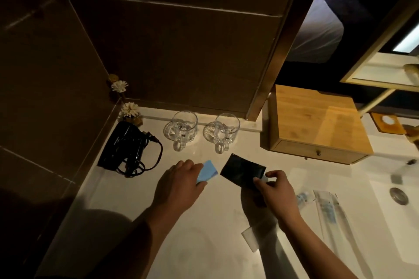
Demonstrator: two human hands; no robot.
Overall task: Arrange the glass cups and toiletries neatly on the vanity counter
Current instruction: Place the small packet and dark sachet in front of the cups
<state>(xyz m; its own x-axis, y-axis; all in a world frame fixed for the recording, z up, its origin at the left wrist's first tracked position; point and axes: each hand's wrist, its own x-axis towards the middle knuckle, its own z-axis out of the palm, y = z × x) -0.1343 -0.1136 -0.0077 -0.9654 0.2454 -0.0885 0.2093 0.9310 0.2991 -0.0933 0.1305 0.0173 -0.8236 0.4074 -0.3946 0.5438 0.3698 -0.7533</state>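
Observation:
Two clear glass mugs stand side by side at the back of the white counter, the left mug and the right mug, handles toward me. My left hand holds a small light-blue packet just in front of the left mug. My right hand pinches the near corner of a flat black sachet that lies in front of the right mug. Clear-wrapped toiletries lie to the right of that hand, and a small white packet lies under my right forearm.
A black hair dryer with coiled cord lies at the back left, beside a small vase of white flowers. A wooden drawer box stands at the back right. The sink with its drain is at far right. Dark tiled walls enclose the corner.

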